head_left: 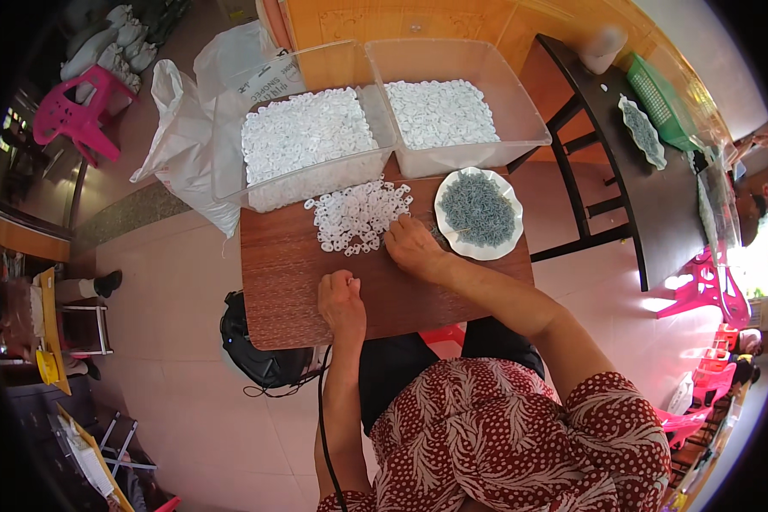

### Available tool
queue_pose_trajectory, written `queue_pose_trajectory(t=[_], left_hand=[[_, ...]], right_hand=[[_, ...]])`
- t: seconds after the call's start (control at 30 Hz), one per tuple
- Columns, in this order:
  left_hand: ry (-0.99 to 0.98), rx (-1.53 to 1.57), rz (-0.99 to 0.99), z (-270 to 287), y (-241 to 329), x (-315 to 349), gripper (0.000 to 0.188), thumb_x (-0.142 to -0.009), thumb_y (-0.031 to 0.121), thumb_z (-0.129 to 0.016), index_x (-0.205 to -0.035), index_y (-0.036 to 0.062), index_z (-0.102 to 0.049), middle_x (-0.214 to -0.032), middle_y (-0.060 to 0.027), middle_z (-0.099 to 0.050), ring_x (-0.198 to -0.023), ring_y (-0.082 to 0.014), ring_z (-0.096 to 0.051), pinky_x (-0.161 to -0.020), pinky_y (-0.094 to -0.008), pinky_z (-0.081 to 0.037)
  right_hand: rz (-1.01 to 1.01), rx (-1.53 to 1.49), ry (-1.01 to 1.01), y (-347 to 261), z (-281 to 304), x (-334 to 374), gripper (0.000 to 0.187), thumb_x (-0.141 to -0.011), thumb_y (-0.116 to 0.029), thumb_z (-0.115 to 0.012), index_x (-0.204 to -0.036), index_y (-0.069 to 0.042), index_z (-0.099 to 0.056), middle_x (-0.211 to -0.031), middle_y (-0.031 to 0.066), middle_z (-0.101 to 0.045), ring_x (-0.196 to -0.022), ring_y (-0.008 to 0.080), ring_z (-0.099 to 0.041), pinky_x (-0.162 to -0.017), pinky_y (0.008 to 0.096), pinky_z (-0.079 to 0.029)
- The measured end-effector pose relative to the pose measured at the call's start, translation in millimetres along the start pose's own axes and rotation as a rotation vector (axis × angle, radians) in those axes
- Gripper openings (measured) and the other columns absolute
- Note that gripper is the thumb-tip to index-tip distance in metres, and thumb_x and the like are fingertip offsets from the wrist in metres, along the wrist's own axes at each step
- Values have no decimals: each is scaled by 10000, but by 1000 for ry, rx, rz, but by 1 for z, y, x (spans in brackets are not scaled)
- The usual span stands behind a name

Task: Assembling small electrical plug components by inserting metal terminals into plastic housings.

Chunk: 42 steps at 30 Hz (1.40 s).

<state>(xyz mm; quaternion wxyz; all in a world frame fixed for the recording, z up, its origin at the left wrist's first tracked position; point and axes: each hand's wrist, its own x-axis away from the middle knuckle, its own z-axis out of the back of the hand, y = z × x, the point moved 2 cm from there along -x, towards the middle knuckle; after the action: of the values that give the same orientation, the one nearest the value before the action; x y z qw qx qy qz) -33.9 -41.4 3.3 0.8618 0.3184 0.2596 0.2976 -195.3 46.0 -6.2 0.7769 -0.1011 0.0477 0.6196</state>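
Observation:
On the brown wooden table (277, 282) lies a loose pile of small white plastic pieces with holes (360, 213). My right hand (414, 247) reaches to the pile's right edge with its fingers curled down; whatever is in its fingertips is hidden. Nearer to me, my left hand (341, 303) is closed just above the tabletop, thumb against the fingers. Anything it holds is too small to make out. To the right of my right hand stands a white plate with a wavy rim (443, 203), heaped with thin grey nail-like pins (480, 207).
Two clear plastic bins, a left one (230, 183) and a right one (525, 128), hold more white pieces along the table's far edge. A white sack (179, 145) leans at left. A dark side table (610, 154) stands right; a black bag (260, 346) lies below left.

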Motion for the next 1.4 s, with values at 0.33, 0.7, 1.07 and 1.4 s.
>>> queue_pose_trajectory(t=[0.33,0.7,1.07,1.4], left_hand=[[-37,914,582,8,4,21,52,-833,38,-601,-850,36,-552,-693,22,-510,-585,-43,-469,-516,-182,-379],[-91,977,632,-10,10,40,63,-824,54,-624,-858,30,-576,-708,12,-541,-547,-36,-472,-458,-147,-359],[-124,964,656,-12,9,43,51,-831,45,-618,-864,25,-585,-687,8,-548,-531,-37,-467,-455,-153,-361],[-141,1100,733,-3,16,41,68,-863,39,-583,-919,2,-595,-755,-71,-624,-572,-99,-555,-486,-198,-435]], right_hand=[[-212,-209,226,25,28,4,202,-590,5,-610,-783,-44,-572,-812,147,-526,-821,330,-504,-661,408,-454],[-211,-272,316,11,14,16,186,-614,19,-598,-785,-55,-602,-773,118,-530,-800,312,-514,-639,412,-438],[-141,-195,200,1,6,23,137,-607,-23,-627,-727,-58,-571,-772,103,-510,-777,295,-496,-646,390,-444],[-26,-183,204,-6,12,17,126,-639,-17,-615,-714,-36,-516,-767,123,-516,-739,318,-509,-657,398,-456]])
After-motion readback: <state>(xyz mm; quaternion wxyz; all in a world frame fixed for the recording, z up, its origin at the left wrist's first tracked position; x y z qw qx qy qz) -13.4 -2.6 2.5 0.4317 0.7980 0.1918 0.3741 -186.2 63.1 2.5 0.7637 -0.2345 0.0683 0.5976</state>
